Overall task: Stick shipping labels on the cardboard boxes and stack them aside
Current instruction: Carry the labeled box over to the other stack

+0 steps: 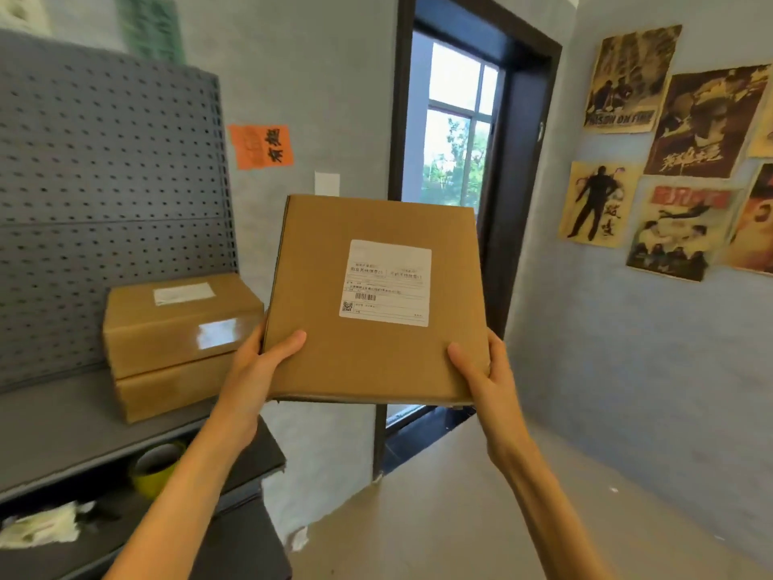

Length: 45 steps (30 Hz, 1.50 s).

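At the far left the grey pegboard (104, 194) backs the bench (54, 433); on the bench sit two stacked cardboard boxes (175, 345), the upper one already wearing a white label; that stack lies to the left of my hands and a little below them. My left hand (267, 362) grips the near left corner of the flat labelled box (376, 299), thumb on top; my right hand (481, 370) clamps the near right corner the same way; the two hands are well apart with the box held in the air between them, tilted up toward me, its shipping label (385, 282) stuck near the middle. My left hand is the nearer to the stack, so I judge the box must travel leftward and down to land on top.
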Tool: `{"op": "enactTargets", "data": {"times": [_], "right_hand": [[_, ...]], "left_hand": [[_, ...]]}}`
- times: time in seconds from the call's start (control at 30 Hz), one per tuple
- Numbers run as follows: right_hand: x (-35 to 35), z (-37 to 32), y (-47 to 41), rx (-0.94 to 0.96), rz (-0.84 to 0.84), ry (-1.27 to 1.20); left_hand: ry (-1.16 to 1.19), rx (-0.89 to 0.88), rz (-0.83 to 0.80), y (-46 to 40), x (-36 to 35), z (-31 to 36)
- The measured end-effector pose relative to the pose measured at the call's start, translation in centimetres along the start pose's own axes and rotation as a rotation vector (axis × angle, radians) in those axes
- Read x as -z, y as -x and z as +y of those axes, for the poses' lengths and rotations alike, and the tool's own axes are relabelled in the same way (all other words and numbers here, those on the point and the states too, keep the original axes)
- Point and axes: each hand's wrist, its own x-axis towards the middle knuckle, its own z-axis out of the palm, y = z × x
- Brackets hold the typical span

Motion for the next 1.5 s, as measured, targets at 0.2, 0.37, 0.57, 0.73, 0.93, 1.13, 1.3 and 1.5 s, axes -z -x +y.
{"op": "enactTargets", "data": {"times": [0.2, 0.37, 0.57, 0.73, 0.93, 1.13, 1.3, 1.5], "right_hand": [[-6.9, 1.8, -4.9, -0.031, -0.193, -0.114], [-12.8, 2.4, -8.6, -0.024, -0.336, -0.142], [-17.0, 1.9, -12.9, 0.052, -0.498, -0.123], [-19.8, 2.2, -16.3, 0.097, -0.559, -0.109], [-24.1, 3.0, -19.4, 0.078, -0.557, -0.141], [-28.2, 4.6, -21.1, -0.02, -0.529, -0.11], [-30.2, 6.1, -22.0, -0.052, -0.518, -0.013], [-31.5, 7.8, -23.5, -0.089, -0.614, 0.038]], "left_hand": [[-0.062, -0.045, 0.185, -2.2, 5.8, 1.3], [-0.095, -0.071, 0.305, -5.2, 9.8, 2.6], [-0.091, -0.062, 0.305, -9.2, 12.4, 4.5], [-0.142, -0.111, 0.213, -11.1, 15.1, 4.7], [-0.368, -0.088, 0.302, -12.8, 16.9, 4.4], [-0.368, -0.106, 0.495, -14.7, 17.7, 3.7], [-0.248, -0.037, 0.53, -16.5, 18.8, 1.9], [-0.204, 0.04, 0.585, -18.9, 20.4, -0.1]]}}
